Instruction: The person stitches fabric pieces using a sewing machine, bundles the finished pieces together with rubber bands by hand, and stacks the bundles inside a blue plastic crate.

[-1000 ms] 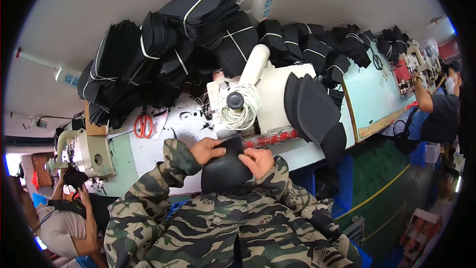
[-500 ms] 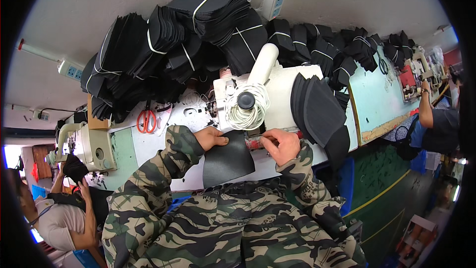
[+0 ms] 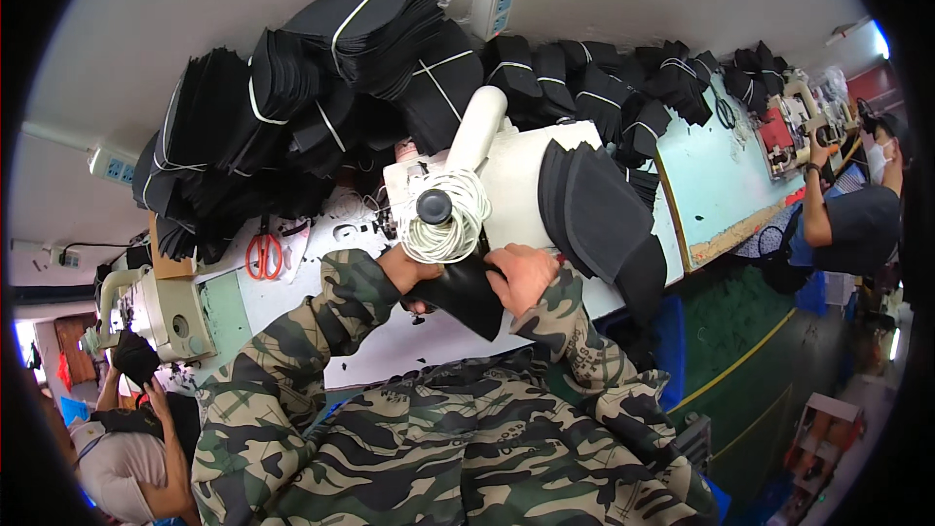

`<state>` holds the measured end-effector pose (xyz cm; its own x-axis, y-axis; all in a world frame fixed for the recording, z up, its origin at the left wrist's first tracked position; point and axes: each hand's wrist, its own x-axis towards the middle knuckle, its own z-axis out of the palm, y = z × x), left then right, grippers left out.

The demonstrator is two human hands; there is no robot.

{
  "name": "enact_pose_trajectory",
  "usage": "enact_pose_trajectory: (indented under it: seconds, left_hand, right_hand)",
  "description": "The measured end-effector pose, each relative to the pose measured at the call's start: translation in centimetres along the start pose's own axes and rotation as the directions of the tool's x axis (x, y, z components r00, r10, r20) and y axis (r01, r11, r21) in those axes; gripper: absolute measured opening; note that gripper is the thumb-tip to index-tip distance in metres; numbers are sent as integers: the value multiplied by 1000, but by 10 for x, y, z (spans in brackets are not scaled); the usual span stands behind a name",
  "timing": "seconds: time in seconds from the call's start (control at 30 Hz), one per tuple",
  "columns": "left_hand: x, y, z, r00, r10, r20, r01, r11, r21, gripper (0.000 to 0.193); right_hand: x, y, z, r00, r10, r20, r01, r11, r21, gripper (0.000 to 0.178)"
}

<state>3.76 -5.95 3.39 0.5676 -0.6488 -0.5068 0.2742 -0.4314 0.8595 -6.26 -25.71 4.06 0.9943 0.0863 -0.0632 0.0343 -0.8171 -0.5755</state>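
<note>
A black, smooth-faced curved panel point(image 3: 470, 300) lies under the head of a white sewing machine point(image 3: 477, 131), tilted and bent between my hands. My left hand point(image 3: 409, 271) grips its left edge, part of it hidden by the coil of white cord point(image 3: 467, 234) hanging on the machine. On the panel's right edge, my right hand point(image 3: 524, 275) pinches with bent fingers, its fingertips partly hidden. The needle area is out of sight behind the cord. Just right of my right hand lies a fanned stack of black curved panels point(image 3: 599, 200).
Tied bundles of black panels point(image 3: 365, 34) are piled along the wall. Orange-handled scissors point(image 3: 264, 253) lie on the table at left. Another sewing machine point(image 3: 175, 317) and a person point(image 3: 127, 458) are at left; another person point(image 3: 847, 214) works at far right. A blue bin point(image 3: 670, 351) stands below the table.
The panel has turned and moved up toward the machine. My right hand has come down onto its edge; my left hand has shifted in under the cord. The whole view has swung slightly.
</note>
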Motion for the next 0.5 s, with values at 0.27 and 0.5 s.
enact_pose_trajectory:
  seconds: [0.27, 0.5]
  left_hand:
    - [8, -13, -10, 939, -262, 221, 292, 950, -114, 15]
    - [-56, 16, 56, 949, -130, 289, 182, 970, -162, 43]
  right_hand:
    - [-57, -13, -8, 970, 95, -223, -63, 987, 150, 19]
    - [-81, -55, 5, 959, -74, -274, 107, 989, 106, 21]
